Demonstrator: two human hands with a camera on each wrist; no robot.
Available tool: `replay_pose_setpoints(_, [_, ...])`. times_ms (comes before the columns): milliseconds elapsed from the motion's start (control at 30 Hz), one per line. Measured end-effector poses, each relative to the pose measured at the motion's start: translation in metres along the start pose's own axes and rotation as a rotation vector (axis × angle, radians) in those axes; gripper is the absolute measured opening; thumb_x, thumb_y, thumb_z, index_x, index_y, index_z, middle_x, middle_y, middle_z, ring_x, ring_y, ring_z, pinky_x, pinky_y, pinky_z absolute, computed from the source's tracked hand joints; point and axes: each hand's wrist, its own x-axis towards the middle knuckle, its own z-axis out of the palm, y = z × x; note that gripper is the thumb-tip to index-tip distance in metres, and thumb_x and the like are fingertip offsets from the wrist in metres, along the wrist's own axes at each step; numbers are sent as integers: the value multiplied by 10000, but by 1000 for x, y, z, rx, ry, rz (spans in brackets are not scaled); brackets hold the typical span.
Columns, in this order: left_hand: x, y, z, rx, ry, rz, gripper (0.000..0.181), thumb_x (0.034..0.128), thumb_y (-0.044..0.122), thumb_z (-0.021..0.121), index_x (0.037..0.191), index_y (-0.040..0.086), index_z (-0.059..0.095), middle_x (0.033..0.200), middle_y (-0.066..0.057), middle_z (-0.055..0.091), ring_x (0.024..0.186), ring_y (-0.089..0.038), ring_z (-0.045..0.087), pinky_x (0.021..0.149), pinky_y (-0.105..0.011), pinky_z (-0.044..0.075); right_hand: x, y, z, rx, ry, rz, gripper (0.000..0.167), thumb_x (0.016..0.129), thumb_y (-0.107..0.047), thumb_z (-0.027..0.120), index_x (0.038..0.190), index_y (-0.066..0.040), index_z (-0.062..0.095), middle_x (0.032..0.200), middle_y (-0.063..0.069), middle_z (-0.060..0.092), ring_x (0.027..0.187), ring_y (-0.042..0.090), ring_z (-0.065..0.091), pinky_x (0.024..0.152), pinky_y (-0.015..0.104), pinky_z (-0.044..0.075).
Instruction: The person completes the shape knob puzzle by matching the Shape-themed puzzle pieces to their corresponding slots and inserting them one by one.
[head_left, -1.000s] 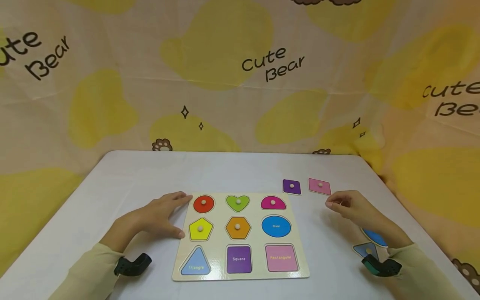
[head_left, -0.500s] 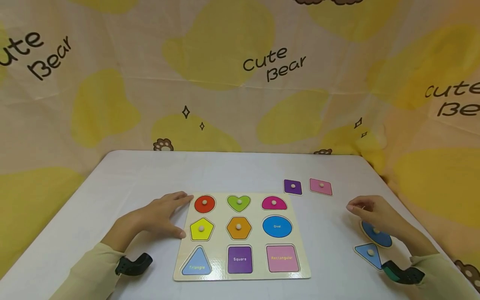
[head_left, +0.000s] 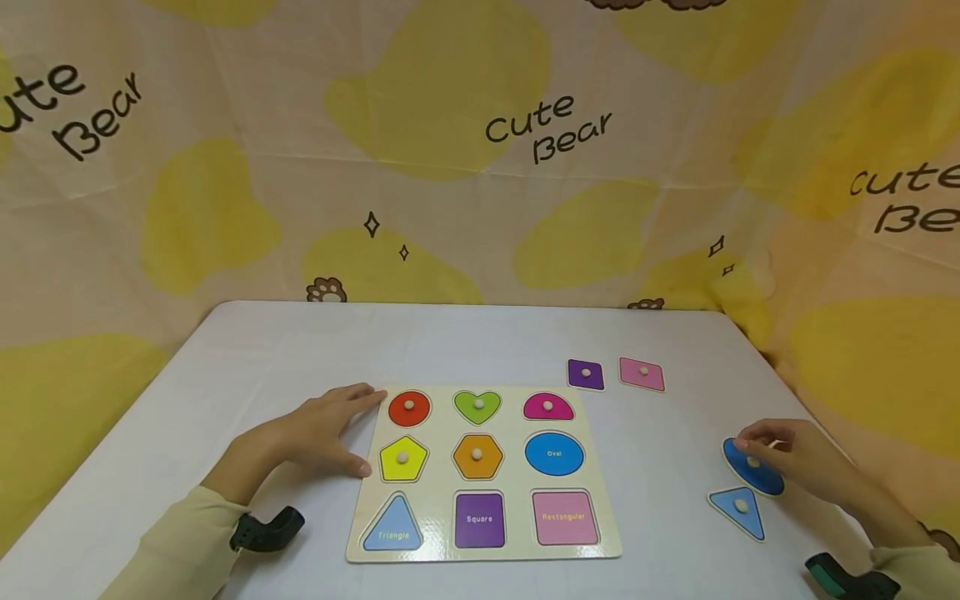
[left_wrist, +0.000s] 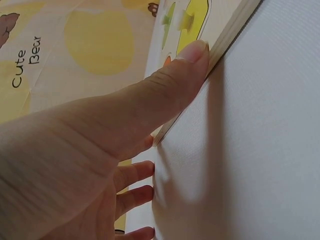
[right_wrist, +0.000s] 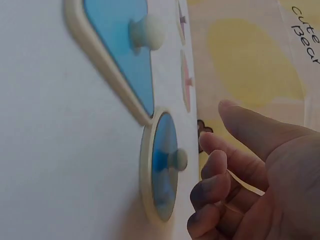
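Just below the right hand (head_left: 808, 460) lies the blue oval (head_left: 759, 477).

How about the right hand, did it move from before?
Yes, in the head view the right hand moved right and down, away from the pink rectangle piece, toward the blue oval piece.

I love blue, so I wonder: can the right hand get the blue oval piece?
Looks like yes: the right hand is close to the blue oval piece, holding nothing, and the piece's knob sticks up uncovered.
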Motion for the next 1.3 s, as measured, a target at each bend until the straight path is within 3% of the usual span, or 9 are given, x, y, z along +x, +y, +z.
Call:
replay_pose_setpoints(300, [0,0,0,4,6,4,1030,709,468,877,1557,133,399,1587,-191,389,1440,-472,371,1103,-724,358,-18,9,2,61,-55,108,94,891,-44,725,960,19,715,739,-146,531,672,10,465,529,214,404])
replay_pose_setpoints(500, [0,0,1,-2,-2,0,1032,716,483,871,1562,140,391,1591,-205,381,1443,-480,365,1107,-725,356,-19,11,2,49,-75,152,139,909,-55,713,1006,44,706,742,-118,513,663,7,453,530,211,397])
replay_pose_setpoints(733, [0,1,2,2,-6,-27,1036,712,503,869,1564,158,392,1599,-194,378,1453,-474,359,1108,-723,359,-19,14,2,54,-79,171,107,920,-85,713,957,15,720,721,-117,479,651,16,446,526,216,372])
replay_pose_setpoints(967, [0,1,1,8,5,-6,1021,718,480,870,1558,138,400,1589,-188,392,1444,-464,375,1115,-703,370,-16,13,-5,45,-115,234,167,947,-152,703,1013,0,725,728,-88,470,671,31,448,529,225,360])
replay_pose_setpoints(1300, [-1,1,2,11,0,-27,1030,714,497,869,1562,155,395,1599,-182,384,1453,-467,364,1113,-712,364,-2,-3,-10,82,-93,118,143,945,-69,687,1031,42,711,768,-109,511,647,63,475,497,224,372])
